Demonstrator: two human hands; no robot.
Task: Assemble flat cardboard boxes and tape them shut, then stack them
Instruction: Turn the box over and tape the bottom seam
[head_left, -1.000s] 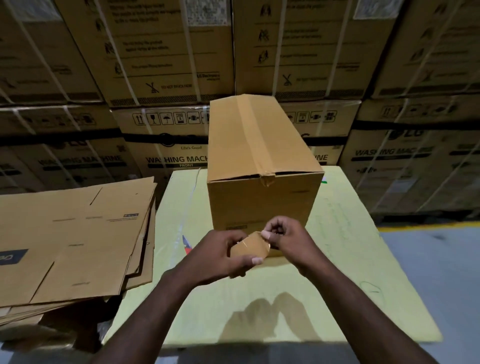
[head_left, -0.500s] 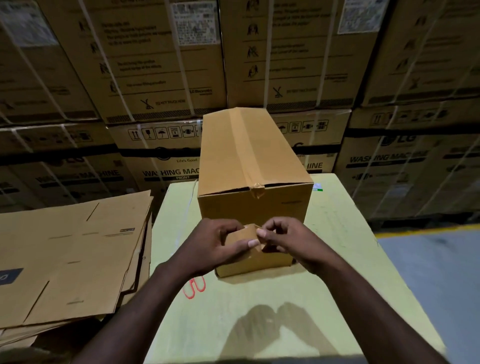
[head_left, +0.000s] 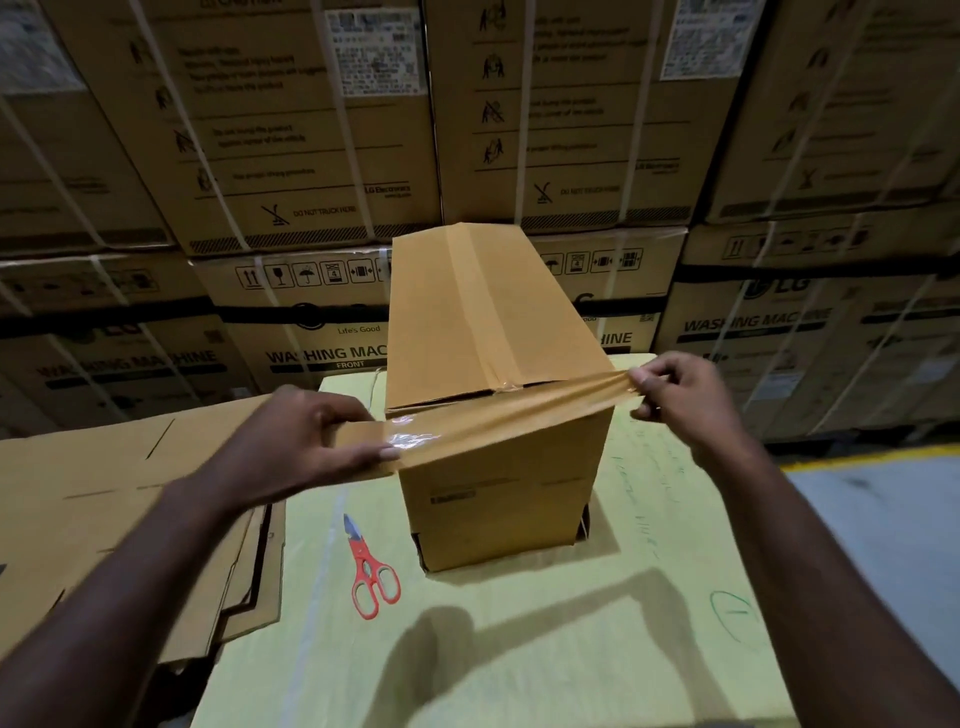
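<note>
brown tape stretched between both grips

head view: my left grip (head_left: 306, 441) is curled round the left end of the tape strip (head_left: 498, 415), thumb laid on top of it; whether a roll sits inside the fingers i cannot tell. my right grip (head_left: 680, 395) pinches the other end between thumb and fingertips, a little higher than the left. the strip is taut and glossy and crosses in front of the cardboard box (head_left: 498, 504) at its near upper edge; i cannot tell whether it touches the card. the box stands upright in the middle of the pale yellow-green worktop (head_left: 571, 665), flaps folded shut, with a band of tape along the top seam that folds over the near edge. red-handled scissors (head_left: 371, 577) lie flat on the worktop just left of the box's near corner, blades pointing away from me. a pile of flat cardboard sheets (head_left: 104, 509) lies beside the worktop's left edge. behind everything rise strapped washing machine cartons (head_left: 311, 156). grey floor (head_left: 883, 530) shows at right.
</note>
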